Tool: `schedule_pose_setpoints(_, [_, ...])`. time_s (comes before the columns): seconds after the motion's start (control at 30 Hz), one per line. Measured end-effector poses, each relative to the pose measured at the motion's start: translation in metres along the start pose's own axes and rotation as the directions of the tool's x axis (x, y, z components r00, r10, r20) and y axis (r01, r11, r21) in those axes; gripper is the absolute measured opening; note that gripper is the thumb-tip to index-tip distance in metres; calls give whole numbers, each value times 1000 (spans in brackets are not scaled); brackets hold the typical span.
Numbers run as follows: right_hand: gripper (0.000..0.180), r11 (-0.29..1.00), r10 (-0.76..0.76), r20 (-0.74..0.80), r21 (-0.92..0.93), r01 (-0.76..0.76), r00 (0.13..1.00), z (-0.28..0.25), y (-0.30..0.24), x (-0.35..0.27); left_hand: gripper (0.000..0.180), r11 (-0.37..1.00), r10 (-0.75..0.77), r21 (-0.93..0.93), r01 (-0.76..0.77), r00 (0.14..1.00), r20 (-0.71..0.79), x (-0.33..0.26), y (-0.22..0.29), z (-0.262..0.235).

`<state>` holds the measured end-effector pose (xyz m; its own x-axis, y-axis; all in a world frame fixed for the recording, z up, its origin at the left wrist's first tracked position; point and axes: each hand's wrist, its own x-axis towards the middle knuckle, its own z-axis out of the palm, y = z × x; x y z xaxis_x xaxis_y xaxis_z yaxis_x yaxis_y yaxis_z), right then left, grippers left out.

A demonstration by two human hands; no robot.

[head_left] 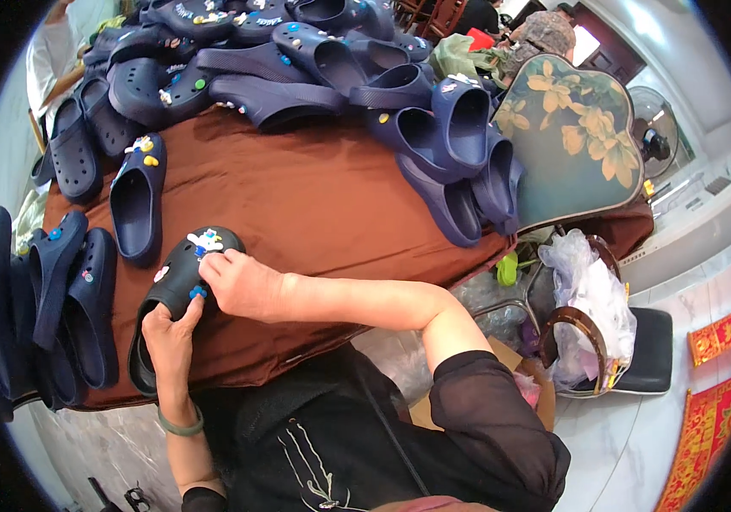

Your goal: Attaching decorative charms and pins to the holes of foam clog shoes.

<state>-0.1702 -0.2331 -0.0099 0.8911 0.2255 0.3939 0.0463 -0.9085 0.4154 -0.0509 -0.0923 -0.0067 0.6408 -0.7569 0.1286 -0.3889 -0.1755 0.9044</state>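
Observation:
A dark clog point(174, 277) lies toe-away on the brown cloth in front of me, at the left near edge of the table. My left hand point(169, 341) grips it by the opening, the thumb lying on top beside a blue flower charm point(197, 292). At the toe, the fingers of my right hand point(246, 286) are pinched together against the lower edge of a white and blue figure-shaped shoe charm point(206, 241). Those fingers partly cover the charm. A small pale charm point(162, 274) sits on the clog's left side.
Navy clogs point(280, 98) are heaped along the table's far side. A single navy clog point(137, 200) lies just beyond my clog, with several more point(92, 299) at the left edge. On the right stand a floral-backed chair point(566, 141) and a basket with clear plastic bags point(587, 299).

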Motion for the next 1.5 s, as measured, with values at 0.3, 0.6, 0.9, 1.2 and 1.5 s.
schedule_pose_setpoints(0.3, [19, 657, 406, 169, 629, -415, 898, 24, 34, 9, 22, 997, 47, 61, -50, 998, 49, -9, 13, 0])
schedule_pose_setpoints(0.6, [87, 717, 190, 619, 443, -538, 762, 37, 84, 50, 25, 998, 23, 48, -29, 992, 121, -7, -1, 4])
schedule_pose_setpoints(0.9, [86, 469, 77, 683, 618, -631, 727, 49, 73, 45, 24, 998, 58, -45, -54, 994, 95, -5, -1, 1])
schedule_pose_setpoints(1.2, [91, 298, 158, 625, 708, -641, 764, 57, 74, 24, 23, 982, 144, -128, -136, 988, 50, -1, -7, 5])
schedule_pose_setpoints(1.5, [69, 260, 77, 663, 707, -657, 745, 67, 80, 33, 28, 974, 68, -222, -36, 988, 137, 1, -12, -2])
